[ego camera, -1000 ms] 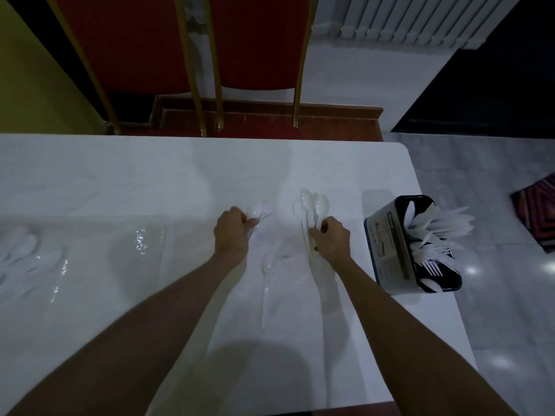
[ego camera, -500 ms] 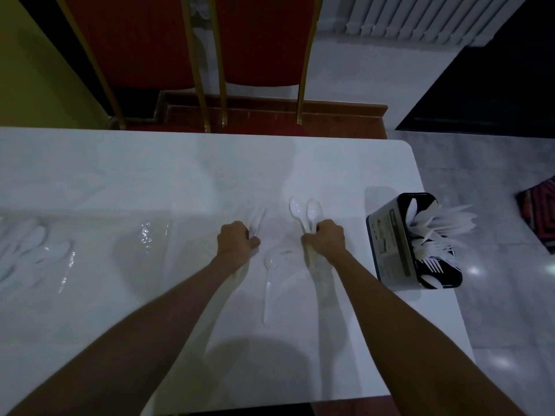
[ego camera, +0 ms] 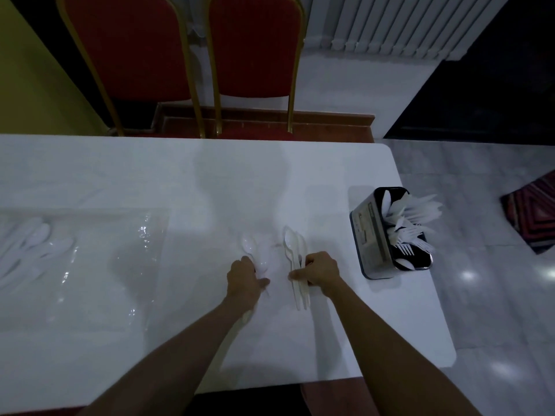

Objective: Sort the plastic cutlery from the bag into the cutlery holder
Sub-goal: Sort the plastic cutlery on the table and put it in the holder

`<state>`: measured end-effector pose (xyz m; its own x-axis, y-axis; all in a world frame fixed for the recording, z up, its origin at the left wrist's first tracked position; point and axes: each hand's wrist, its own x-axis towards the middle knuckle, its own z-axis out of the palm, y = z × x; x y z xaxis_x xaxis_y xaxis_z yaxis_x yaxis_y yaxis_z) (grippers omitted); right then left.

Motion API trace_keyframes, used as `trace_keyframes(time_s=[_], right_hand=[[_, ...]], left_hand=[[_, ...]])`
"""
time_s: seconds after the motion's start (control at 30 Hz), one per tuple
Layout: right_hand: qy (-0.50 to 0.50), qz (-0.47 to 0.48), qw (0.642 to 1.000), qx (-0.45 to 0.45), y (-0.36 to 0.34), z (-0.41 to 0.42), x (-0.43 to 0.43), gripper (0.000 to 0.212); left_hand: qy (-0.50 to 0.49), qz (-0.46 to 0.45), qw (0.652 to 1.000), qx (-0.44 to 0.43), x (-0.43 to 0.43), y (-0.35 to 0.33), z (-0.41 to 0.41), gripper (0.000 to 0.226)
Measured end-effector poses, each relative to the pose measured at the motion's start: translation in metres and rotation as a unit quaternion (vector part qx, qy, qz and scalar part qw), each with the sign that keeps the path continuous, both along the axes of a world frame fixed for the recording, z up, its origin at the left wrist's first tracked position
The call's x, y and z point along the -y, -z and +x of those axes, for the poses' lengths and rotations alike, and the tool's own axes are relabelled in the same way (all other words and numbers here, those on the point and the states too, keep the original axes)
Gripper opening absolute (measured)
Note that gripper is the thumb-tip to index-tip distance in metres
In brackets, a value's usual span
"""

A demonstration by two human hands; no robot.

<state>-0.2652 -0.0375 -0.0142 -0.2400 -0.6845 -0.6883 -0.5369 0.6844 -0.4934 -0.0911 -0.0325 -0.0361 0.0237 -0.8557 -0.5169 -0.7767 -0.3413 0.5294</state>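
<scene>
My right hand (ego camera: 321, 273) grips a small bundle of white plastic spoons (ego camera: 294, 250) by their handles, bowls pointing away from me, low over the white table (ego camera: 180, 181). My left hand (ego camera: 244, 280) is closed on one or two more white spoons (ego camera: 250, 247) just to the left. The black cutlery holder (ego camera: 371, 235) stands near the table's right edge, right of my right hand, filled with white spoons, knives and forks. A clear plastic bag (ego camera: 99, 265) lies flat at the left with several spoons (ego camera: 33, 241) inside.
Two red chairs with gold frames (ego camera: 255, 55) stand behind the table's far edge. The table's right edge runs just past the holder, with grey tiled floor and a patterned rug (ego camera: 534, 211) beyond. A white radiator (ego camera: 399, 25) is on the back wall.
The loose spoon that lay between my hands is gone from the table; my left hand now has spoons in its grip. Both hands drew slightly nearer to me, the right bundle tighter.
</scene>
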Motion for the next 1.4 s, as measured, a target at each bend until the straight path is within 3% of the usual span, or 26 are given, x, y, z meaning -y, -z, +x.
trace_keyframes(time_s=[0.23, 0.33, 0.5, 0.6, 0.77, 1.07, 1.2, 1.4], right_hand=[[0.033, -0.011, 0.999, 0.026, -0.004, -0.009, -0.012, 0.037], [0.031, -0.007, 0.999, 0.02, -0.003, -0.011, -0.012, 0.037], [0.022, 0.004, 1.0, 0.005, 0.003, -0.012, -0.013, 0.039], [0.013, 0.007, 1.0, -0.002, 0.006, -0.012, -0.012, 0.039], [0.014, 0.014, 1.0, -0.002, 0.006, -0.013, -0.01, 0.042], [0.005, 0.011, 1.0, 0.003, 0.008, -0.013, -0.008, 0.044], [0.009, 0.0, 1.0, 0.015, 0.009, -0.013, -0.008, 0.04], [0.04, -0.033, 0.998, 0.035, -0.003, -0.012, -0.005, 0.027]], left_hand=[[-0.058, 0.038, 0.997, 0.024, 0.012, 0.001, -0.008, 0.033], [-0.079, 0.01, 0.997, 0.007, 0.009, 0.003, -0.01, 0.028], [-0.086, -0.056, 0.995, -0.012, 0.008, 0.005, -0.018, 0.047], [-0.068, -0.04, 0.997, 0.018, 0.011, 0.008, -0.023, 0.059], [-0.101, 0.02, 0.994, 0.038, 0.019, 0.001, -0.02, 0.045], [-0.015, 0.011, 0.998, 0.056, 0.014, 0.006, -0.016, 0.051], [0.031, -0.017, 0.995, 0.089, 0.012, 0.009, -0.011, 0.031], [0.032, -0.004, 0.999, 0.021, 0.019, 0.0, 0.002, 0.025]])
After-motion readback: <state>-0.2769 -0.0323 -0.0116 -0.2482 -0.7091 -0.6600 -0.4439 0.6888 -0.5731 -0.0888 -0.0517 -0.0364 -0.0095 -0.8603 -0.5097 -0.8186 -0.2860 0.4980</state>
